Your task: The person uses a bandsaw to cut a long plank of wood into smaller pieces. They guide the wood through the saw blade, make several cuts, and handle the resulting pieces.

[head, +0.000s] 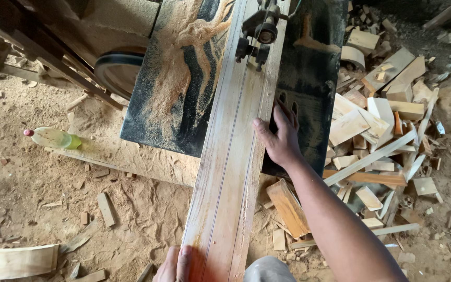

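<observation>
- Plank (230, 172): I see it lying lengthwise on the dark saw table (309, 78), its far end under the blade guide (259, 34) and its near end hanging off the table toward me. Pencil lines run along its length.
- At far left, I see a pale offcut (16, 261) on the floor, and beyond it a plastic bottle (53, 138) of yellow-green liquid lying in the dust.
- Sawdust (176, 78) streaks the table's left half, just beside the plank.
- My left hand (174, 265) shows at the bottom edge, its grip curled on the plank's near end at the left side; only the fingers are in view.
- My right hand (280, 138) lies flat and open, thumb touching the plank's right edge, fingers spread on the table.
- Right of the table, I see a pile of scraps (382, 130) covering the floor, with one block (288, 208) just beside my right forearm.
</observation>
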